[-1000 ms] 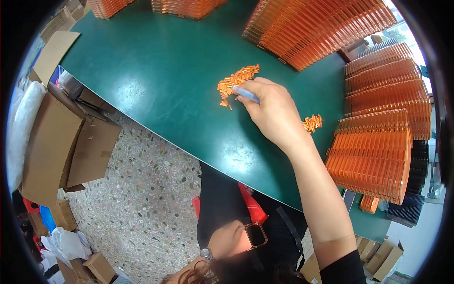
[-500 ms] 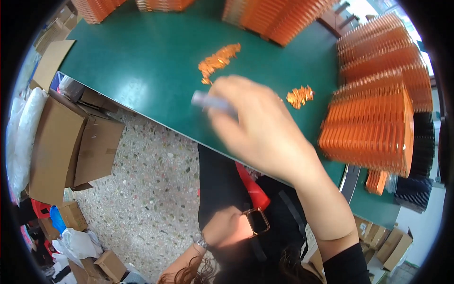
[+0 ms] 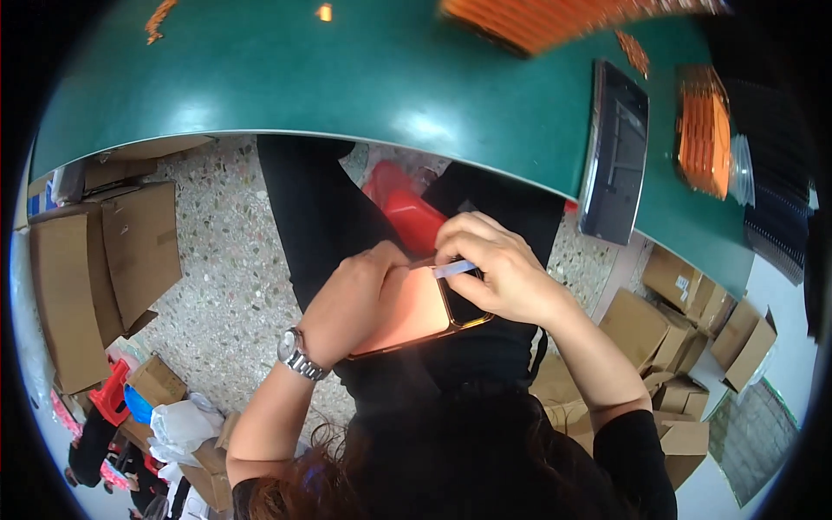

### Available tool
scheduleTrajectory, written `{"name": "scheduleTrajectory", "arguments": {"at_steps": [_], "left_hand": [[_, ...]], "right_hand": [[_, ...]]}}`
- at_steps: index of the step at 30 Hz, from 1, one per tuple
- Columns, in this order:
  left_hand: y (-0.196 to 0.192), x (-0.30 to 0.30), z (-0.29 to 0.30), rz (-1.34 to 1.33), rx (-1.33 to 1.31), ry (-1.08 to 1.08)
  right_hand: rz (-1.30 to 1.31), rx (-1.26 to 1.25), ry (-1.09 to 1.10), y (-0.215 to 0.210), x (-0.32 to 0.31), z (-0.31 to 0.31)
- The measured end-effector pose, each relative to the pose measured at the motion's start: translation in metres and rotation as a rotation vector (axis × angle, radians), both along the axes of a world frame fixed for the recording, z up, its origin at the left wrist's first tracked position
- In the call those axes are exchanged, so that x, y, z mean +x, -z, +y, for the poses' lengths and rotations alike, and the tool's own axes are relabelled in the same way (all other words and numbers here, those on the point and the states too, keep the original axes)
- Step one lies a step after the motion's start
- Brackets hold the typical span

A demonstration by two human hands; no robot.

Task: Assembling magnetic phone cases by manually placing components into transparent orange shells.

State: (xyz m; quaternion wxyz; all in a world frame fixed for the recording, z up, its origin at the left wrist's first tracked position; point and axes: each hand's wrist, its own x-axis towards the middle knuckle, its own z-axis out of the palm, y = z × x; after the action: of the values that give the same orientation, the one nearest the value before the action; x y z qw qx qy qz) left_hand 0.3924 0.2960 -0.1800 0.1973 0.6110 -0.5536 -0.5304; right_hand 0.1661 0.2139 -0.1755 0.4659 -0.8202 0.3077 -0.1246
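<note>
An orange phone case (image 3: 419,305) is held over the lap, its left end clasped in the left grip (image 3: 354,296); above its dark opening, a translucent stick (image 3: 454,269) is pinched by the right grip (image 3: 492,262).

Pretty much all black fabric: a plain short-sleeved black top (image 3: 433,446), right sleeve (image 3: 631,459) stopping just above the elbow, plus plain black trousers (image 3: 299,212). Left hand (image 3: 347,299) and right hand (image 3: 494,269) are both bare. There's a chunky silver metal link-band watch (image 3: 299,355) on the left wrist, round dial. Some wavy brown hair (image 3: 316,477) shows near left too.
</note>
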Motion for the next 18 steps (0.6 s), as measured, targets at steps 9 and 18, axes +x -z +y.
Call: {"name": "scheduleTrajectory", "arguments": {"at_steps": [9, 18], "left_hand": [[-0.010, -0.036, -0.007, -0.213, 0.026, 0.107], [-0.005, -0.034, -0.002, -0.345, -0.101, 0.219]], "right_hand": [[-0.011, -0.230, -0.017, 0.026, -0.015, 0.019], [0.078, -0.113, 0.014, 0.032, -0.013, 0.028]]}}
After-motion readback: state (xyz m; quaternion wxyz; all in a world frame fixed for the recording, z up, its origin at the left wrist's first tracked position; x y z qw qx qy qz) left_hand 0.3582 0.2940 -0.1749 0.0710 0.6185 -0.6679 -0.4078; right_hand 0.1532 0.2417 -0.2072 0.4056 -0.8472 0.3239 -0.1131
